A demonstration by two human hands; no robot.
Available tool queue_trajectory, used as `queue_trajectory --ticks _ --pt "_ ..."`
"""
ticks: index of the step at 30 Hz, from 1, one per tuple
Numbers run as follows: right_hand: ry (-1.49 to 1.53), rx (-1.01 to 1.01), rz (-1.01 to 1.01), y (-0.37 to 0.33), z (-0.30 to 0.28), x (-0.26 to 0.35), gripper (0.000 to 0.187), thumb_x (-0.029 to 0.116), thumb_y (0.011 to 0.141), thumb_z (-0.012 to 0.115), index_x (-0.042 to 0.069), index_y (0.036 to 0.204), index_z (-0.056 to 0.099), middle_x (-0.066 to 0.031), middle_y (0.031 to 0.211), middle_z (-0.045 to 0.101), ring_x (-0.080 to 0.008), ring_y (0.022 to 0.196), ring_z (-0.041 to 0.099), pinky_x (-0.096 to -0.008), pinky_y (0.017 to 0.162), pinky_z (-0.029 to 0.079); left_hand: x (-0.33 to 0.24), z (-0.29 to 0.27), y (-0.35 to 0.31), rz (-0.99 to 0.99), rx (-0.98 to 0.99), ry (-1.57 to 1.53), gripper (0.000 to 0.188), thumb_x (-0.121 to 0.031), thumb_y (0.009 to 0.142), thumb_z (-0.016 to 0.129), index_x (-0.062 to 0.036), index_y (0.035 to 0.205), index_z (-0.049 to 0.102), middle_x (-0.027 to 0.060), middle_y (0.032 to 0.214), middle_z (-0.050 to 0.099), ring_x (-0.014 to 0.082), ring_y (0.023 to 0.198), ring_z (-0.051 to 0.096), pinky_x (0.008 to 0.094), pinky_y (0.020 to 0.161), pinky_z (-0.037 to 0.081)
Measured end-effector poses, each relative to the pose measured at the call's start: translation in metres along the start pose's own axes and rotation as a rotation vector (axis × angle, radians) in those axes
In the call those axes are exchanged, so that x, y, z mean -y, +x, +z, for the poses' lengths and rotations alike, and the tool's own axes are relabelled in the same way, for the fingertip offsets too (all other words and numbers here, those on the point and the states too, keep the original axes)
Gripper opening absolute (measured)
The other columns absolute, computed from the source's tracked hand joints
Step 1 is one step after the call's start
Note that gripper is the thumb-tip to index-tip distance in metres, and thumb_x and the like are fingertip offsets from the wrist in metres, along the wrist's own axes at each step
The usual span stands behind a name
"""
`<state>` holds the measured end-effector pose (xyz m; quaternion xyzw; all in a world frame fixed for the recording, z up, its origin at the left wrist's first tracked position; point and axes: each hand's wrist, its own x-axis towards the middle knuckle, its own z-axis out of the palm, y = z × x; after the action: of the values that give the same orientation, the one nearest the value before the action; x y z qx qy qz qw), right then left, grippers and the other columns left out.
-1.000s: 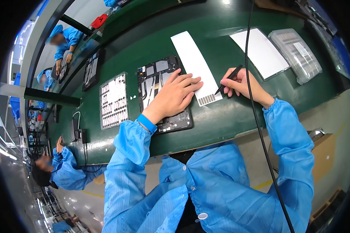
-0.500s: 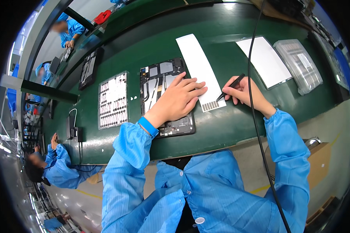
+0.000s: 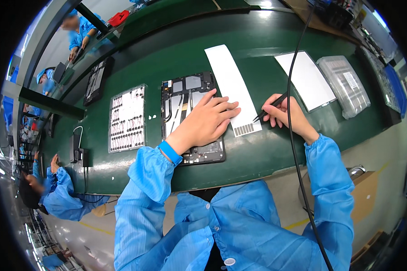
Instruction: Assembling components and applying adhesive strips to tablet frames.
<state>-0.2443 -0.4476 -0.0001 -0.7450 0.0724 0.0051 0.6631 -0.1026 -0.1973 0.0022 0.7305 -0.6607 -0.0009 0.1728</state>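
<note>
My left hand (image 3: 206, 118) lies spread, palm down, over an opened electronic device (image 3: 199, 154) with a dark frame and exposed inner parts. Its fingertips rest on the left edge of a long white backing sheet (image 3: 230, 74), which partly overlaps the device. Small grey rectangular stickers (image 3: 244, 129) line up in a row at the sheet's near end. In my right hand (image 3: 287, 116) is a pair of black tweezers (image 3: 270, 110), pinched between thumb and fingers. The tips point down-left, at the right end of the sticker row; whether they grip a sticker is too small to tell.
A clear tray (image 3: 127, 118) of small wired parts lies left of the device. White sheets (image 3: 305, 80) and a clear plastic case (image 3: 344, 86) sit to the right. A black cable (image 3: 294, 149) hangs across the view before my right arm. Co-workers sit at the left.
The view has shifted slightly. The tweezer tips have moved a little rightward along the sticker row, to its right end. My left hand stays on the device and sheet.
</note>
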Motion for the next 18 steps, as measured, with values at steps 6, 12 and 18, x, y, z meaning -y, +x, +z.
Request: queue_trajectory --ticks 6,12,18 --pt "-0.042 -0.003 0.027 0.0029 0.005 0.0035 0.017 0.016 0.095 0.069 0.0 0.099 0.067 -0.0071 0.079 0.072 -0.0064 0.056 0.059 -0.0194 0.047 0.041 -0.0005 -0.0015 -0.0019 -0.005 -0.017 -0.004 0.042 -0.013 0.095 0.049 -0.0102 0.136 0.061 0.0072 0.138 0.059 0.0286 0.131 0.051 0.052 0.121 0.024" --pt "-0.083 0.02 0.07 0.0006 0.0045 0.0072 0.016 0.015 0.095 0.069 -0.001 0.096 0.068 -0.0075 0.078 0.072 -0.0064 0.056 0.059 -0.0203 0.048 0.042 -0.003 -0.0012 -0.0004 -0.008 -0.008 -0.021 0.042 -0.013 0.095 0.049 -0.0101 0.136 0.061 0.0073 0.138 0.059 0.0285 0.131 0.051 0.0523 0.121 0.024" --pt "-0.069 0.058 0.025 0.0042 0.0064 0.0062 0.017 0.017 0.096 0.068 0.0 0.097 0.068 -0.007 0.077 0.072 -0.0056 0.058 0.061 -0.0174 0.047 0.042 -0.0022 -0.002 -0.0028 -0.031 -0.005 -0.019 0.042 -0.013 0.095 0.049 -0.0096 0.135 0.061 0.0076 0.138 0.059 0.0288 0.131 0.051 0.0525 0.121 0.024"
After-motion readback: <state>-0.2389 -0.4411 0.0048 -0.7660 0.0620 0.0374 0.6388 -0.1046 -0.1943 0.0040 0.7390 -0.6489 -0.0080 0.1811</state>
